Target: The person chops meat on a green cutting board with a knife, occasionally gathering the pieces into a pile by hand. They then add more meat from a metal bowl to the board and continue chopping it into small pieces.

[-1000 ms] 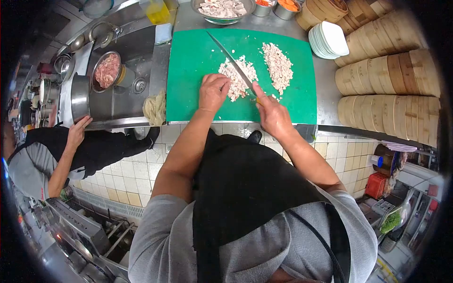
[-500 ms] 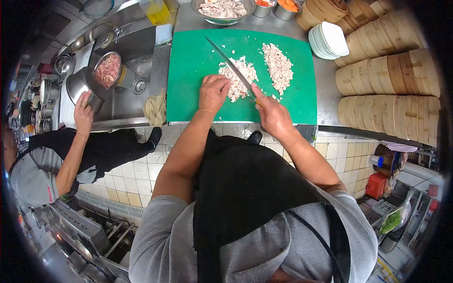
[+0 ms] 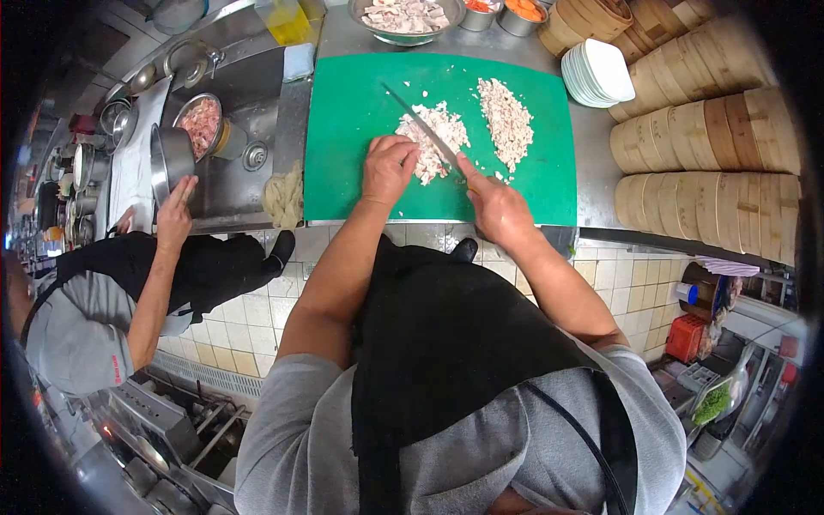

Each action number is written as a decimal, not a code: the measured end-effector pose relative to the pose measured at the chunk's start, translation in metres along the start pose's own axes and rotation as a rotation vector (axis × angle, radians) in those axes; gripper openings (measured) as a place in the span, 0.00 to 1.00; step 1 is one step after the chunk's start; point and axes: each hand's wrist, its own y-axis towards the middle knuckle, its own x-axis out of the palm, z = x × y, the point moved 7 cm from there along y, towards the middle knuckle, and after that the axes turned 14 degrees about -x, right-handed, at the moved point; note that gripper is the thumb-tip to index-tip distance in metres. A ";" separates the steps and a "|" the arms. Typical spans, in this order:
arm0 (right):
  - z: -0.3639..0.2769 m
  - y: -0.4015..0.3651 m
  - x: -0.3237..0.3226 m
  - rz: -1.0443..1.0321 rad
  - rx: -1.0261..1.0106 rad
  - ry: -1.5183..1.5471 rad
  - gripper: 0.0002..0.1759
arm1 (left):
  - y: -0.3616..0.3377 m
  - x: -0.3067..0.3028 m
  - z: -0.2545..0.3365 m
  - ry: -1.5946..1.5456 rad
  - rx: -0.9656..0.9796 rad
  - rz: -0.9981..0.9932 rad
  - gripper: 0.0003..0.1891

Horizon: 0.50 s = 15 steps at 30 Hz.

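On a green cutting board [image 3: 343, 112] lie two heaps of finely chopped pale meat. My right hand [image 3: 499, 210] grips a long knife [image 3: 421, 123]; its blade slants up and left across the nearer meat heap [image 3: 448, 129]. Beside that heap's left edge rests my left hand [image 3: 390, 172], fingers curled together and touching the meat; whether they pinch any is hidden. The other heap [image 3: 506, 123] sits to the right, apart from the blade. Small scraps are scattered around both.
Behind the board are a bowl of sliced meat [image 3: 405, 17] and orange food in a metal tin [image 3: 522, 15]. White plates [image 3: 596, 73] and bamboo steamers [image 3: 704, 133] stand right. At the left sink [image 3: 245, 103], a co-worker's hand [image 3: 174, 215] holds a metal bowl [image 3: 174, 159].
The knife blade has shifted slightly, its tip a little lower and farther right. My left hand stays in place. The co-worker has turned the metal bowl and moved rightward.
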 end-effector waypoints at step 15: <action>0.003 0.001 0.004 -0.046 0.065 0.003 0.39 | -0.002 -0.003 -0.001 -0.002 -0.002 0.013 0.06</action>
